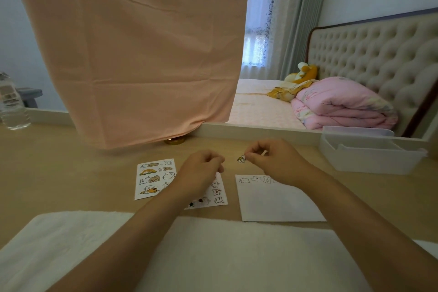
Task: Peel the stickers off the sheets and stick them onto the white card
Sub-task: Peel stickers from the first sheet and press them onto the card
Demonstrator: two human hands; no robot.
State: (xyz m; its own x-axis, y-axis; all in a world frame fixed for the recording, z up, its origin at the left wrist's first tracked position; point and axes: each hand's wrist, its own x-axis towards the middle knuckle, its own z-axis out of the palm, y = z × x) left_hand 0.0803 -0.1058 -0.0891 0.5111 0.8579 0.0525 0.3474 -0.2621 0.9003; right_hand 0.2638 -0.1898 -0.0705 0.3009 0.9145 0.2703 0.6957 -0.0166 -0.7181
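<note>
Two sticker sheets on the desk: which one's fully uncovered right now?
The far-left sticker sheet, with the brown and orange animal stickers, lies almost fully in view. The other sheet, nearer the white card, is largely hidden under the left hand.

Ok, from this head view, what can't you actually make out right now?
- Second sticker sheet: its middle is hidden by the left hand.
- White card: its top right corner is covered by the right hand, so the sticker count is unsure.
- Peeled sticker in the right grip: too small to tell its design.
- Gold object: mostly hidden under the peach cloth.
</note>
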